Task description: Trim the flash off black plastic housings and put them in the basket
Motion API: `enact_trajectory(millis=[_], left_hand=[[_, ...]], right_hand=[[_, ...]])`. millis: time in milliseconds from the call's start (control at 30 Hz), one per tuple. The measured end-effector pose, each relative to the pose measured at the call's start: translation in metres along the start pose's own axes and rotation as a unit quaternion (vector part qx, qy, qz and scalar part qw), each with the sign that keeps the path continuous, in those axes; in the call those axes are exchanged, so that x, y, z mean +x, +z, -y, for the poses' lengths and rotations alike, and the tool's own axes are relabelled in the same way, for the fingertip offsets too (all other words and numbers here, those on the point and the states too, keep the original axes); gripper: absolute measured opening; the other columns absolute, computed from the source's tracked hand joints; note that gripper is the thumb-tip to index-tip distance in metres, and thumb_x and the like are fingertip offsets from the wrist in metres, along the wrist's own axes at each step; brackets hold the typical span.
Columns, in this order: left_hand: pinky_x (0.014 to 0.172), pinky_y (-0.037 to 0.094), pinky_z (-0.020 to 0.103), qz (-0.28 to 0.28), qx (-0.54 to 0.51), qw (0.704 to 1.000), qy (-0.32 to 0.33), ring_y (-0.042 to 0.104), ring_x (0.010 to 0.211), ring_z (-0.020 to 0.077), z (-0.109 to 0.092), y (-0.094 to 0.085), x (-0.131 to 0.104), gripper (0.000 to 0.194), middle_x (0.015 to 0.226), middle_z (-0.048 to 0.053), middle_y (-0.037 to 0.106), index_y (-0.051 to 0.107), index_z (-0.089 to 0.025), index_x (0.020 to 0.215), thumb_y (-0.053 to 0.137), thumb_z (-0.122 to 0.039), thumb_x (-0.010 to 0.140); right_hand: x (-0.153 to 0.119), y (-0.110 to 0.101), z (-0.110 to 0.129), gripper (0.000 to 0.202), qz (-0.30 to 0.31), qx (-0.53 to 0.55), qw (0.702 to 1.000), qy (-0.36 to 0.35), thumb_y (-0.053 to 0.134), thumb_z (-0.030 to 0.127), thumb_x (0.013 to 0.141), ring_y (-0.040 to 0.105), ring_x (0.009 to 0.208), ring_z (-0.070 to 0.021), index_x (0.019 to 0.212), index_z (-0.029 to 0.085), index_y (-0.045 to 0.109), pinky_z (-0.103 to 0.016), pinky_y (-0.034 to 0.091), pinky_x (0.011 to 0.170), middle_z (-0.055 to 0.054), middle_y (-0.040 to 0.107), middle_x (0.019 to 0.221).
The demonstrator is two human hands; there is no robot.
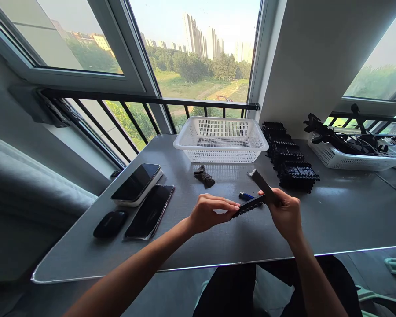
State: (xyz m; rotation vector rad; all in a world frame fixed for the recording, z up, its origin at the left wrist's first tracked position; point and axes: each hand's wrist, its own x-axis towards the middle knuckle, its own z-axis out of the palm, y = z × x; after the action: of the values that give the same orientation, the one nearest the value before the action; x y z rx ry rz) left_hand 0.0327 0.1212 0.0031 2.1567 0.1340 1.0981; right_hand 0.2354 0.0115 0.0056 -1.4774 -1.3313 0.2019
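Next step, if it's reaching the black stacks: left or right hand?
Right hand, probably: it's nearer the stacks, which stand on its side; the left hand would have to cross past it. Both hold black pieces, so the right may need freeing first.

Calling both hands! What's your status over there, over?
Left hand: pinching narrow black ridged plastic-looking piece. Right hand: gripping flat dark bar. Nearby: slim blue object on shiny grey table, partly hidden behind piece.
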Motion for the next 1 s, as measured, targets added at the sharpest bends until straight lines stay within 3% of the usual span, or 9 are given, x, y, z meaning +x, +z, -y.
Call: enact_trajectory(millis=[400, 633, 833, 1000], left_hand=[[0.07, 0.063, 0.025, -0.026, -0.028, 0.999, -0.008, 0.075, 0.074, 0.0203, -0.001, 0.002, 0.0, 0.012, 0.082, 0.006, 0.078, 0.076, -0.017, 0.078, 0.073, -0.007, 0.072], [0.069, 0.063, 0.025, -0.05, -0.02, 0.997, -0.052, 0.075, 0.071, 0.0192, -0.005, 0.003, 0.001, 0.007, 0.078, 0.004, 0.078, 0.075, -0.018, 0.074, 0.073, -0.012, 0.073], [0.071, 0.063, 0.026, 0.031, -0.02, 0.999, -0.025, 0.075, 0.075, 0.0192, -0.003, -0.009, 0.005, 0.007, 0.087, 0.006, 0.078, 0.077, -0.021, 0.081, 0.071, -0.017, 0.078], [0.07, 0.061, 0.021, 0.076, 0.056, 0.995, 0.024, 0.075, 0.073, 0.0154, -0.006, -0.016, 0.008, 0.01, 0.089, 0.004, 0.078, 0.076, -0.022, 0.084, 0.068, -0.017, 0.082]], right_hand=[[0.001, 0.001, 0.002, 0.013, -0.008, 0.018, 1.0, 0.018, 0.061, 0.021, 0.082, 0.064, 0.072, -0.0181, 0.088, 0.022, 0.073, -0.024, 0.047, 0.061, 0.002, 0.067, 0.066], [0.002, 0.001, 0.007, 0.012, -0.009, 0.035, 0.999, 0.029, 0.061, 0.022, 0.082, 0.064, 0.073, -0.0185, 0.084, 0.022, 0.073, -0.026, 0.048, 0.061, 0.0, 0.07, 0.071], [0.002, 0.001, 0.002, 0.013, -0.001, 0.027, 0.999, 0.03, 0.061, 0.024, 0.082, 0.066, 0.074, -0.0204, 0.087, 0.021, 0.073, -0.028, 0.049, 0.06, -0.002, 0.073, 0.079], [0.0, 0.001, -0.001, 0.014, 0.007, 0.011, 1.0, 0.022, 0.061, 0.023, 0.082, 0.066, 0.072, -0.0198, 0.09, 0.021, 0.073, -0.028, 0.049, 0.061, -0.002, 0.072, 0.079]])
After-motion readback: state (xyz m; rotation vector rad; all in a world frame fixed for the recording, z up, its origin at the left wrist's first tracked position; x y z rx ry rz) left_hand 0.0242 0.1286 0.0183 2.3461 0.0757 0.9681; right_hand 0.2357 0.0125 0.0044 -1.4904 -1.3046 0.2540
